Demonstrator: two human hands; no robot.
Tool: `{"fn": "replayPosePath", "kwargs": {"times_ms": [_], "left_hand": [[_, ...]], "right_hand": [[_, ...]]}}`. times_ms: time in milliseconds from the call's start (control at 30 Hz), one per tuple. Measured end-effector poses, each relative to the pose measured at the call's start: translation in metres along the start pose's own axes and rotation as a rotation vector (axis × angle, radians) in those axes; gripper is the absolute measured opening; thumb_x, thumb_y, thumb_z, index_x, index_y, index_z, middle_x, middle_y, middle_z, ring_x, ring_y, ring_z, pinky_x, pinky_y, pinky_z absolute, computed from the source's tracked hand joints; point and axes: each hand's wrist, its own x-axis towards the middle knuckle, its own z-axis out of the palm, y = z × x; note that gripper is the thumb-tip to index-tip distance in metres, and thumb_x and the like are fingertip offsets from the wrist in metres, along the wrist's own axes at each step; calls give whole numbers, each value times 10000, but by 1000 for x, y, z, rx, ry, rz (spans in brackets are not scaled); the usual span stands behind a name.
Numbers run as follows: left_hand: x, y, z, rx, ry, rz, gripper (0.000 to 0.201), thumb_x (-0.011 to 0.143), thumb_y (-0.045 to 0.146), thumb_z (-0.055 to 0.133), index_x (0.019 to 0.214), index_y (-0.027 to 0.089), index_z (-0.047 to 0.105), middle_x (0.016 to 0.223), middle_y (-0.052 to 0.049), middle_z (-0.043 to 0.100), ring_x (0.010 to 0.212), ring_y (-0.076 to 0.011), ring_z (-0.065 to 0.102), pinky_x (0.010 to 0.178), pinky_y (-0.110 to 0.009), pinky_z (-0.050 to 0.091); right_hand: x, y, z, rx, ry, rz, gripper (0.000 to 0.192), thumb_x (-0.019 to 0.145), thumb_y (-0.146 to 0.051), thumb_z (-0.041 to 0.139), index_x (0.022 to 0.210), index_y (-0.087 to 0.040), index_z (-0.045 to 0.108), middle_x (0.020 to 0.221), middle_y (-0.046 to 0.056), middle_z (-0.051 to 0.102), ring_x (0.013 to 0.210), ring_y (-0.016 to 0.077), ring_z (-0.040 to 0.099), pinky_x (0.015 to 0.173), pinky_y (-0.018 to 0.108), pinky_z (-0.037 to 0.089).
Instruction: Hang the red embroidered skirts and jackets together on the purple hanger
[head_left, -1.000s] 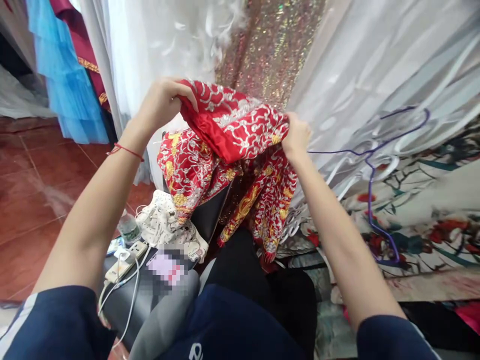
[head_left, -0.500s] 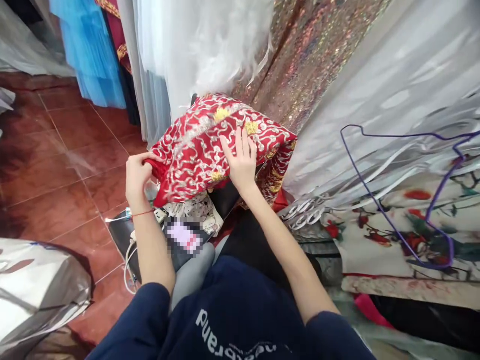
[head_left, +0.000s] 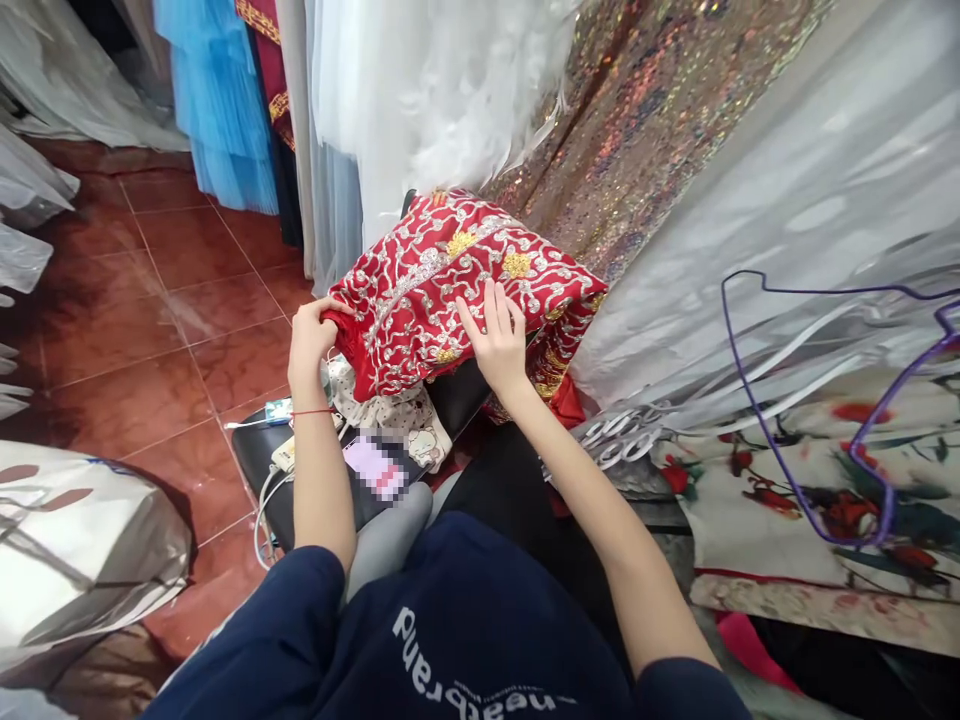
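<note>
red garment now folded, sitting on chair vs held up 1s ago | L hand pinching its corner | R hand pressing flat on top, fingers apart, not gripping

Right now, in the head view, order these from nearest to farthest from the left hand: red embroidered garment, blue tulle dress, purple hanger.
1. Red embroidered garment: the left hand grips its left edge.
2. Blue tulle dress: hanging up and to the left.
3. Purple hanger: far right, on the floral fabric.

One head-worn camera looks forward and down, close over the person's outstretched arms.
</note>
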Motion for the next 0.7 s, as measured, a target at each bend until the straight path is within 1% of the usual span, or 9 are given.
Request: {"fn": "replayPosePath", "kwargs": {"times_ms": [67, 100, 167, 233, 333, 400, 533, 633, 700], "left_hand": [[0, 1, 0, -64, 52, 28, 448, 645, 64, 423, 973, 169, 709, 1013, -49, 732, 951, -174, 643, 874, -255, 483], [1, 1, 0, -97, 92, 19, 463, 671, 73, 451, 1066, 174, 671, 1043, -55, 717, 966, -175, 639, 887, -260, 485], [4, 0, -2, -154, 172, -76, 494, 715, 117, 514, 1202, 179, 569, 997, -54, 686, 899, -172, 632, 841, -267, 499], [7, -3, -6, -194, 195, -209, 395, 749, 173, 544, 1144, 179, 556, 887, -26, 649, 819, -164, 607, 782, -263, 499], [12, -9, -11, -231, 133, -323, 97, 788, 262, 551, 845, 186, 575, 753, 5, 613, 769, -160, 572, 753, -272, 495], [12, -11, -12, -253, 67, -366, 181, 810, 366, 575, 777, 189, 560, 680, 21, 608, 739, -163, 570, 748, -301, 508], [10, -11, -8, -347, -104, -420, 461, 805, 652, 561, 796, 191, 576, 632, 18, 664, 788, -194, 645, 817, -379, 558], [8, -2, -13, -428, -157, -383, 570, 759, 768, 524, 831, 209, 611, 728, -9, 739, 916, -227, 690, 910, -408, 573], [3, 13, -25, -496, -139, -306, 565, 747, 777, 520, 862, 239, 648, 836, -8, 777, 1016, -235, 693, 975, -396, 569]], "right_hand": [[0, -4, -3, -4, 6, 12, 551, 1002, -59, 310, 1486, -238, 503, 1585, 132, 406, 1515, 287, 318, 1201, 587, 329], [0, -6, -5, -7, 1, 15, 543, 1004, -58, 298, 1470, -221, 525, 1578, 141, 415, 1508, 285, 334, 1201, 573, 336], [2, -10, -10, -15, -13, 23, 532, 1005, -57, 286, 1436, -191, 567, 1565, 159, 431, 1496, 287, 362, 1191, 553, 355], [5, -14, -15, -28, -27, 35, 525, 1003, -57, 283, 1413, -169, 590, 1557, 181, 437, 1487, 302, 380, 1175, 554, 373], [10, -19, -21, -49, -52, 34, 524, 1002, -62, 265, 1402, -127, 598, 1549, 218, 434, 1476, 334, 397, 1156, 567, 382], [12, -21, -25, -54, -73, 30, 536, 987, -47, 261, 1410, -110, 585, 1547, 223, 436, 1472, 341, 406, 1146, 574, 388], [14, -24, -32, -72, -102, 21, 567, 899, -6, 357, 1439, -51, 525, 1546, 233, 448, 1466, 357, 412, 1128, 571, 408], [19, -28, -37, -131, -114, 7, 588, 836, -20, 456, 1420, 10, 512, 1515, 272, 476, 1437, 389, 439, 1117, 560, 412], [26, -31, -43, -177, -124, -15, 609, 810, -31, 506, 1418, 3, 513, 1421, 278, 572, 1354, 388, 526, 1099, 555, 417]]}}
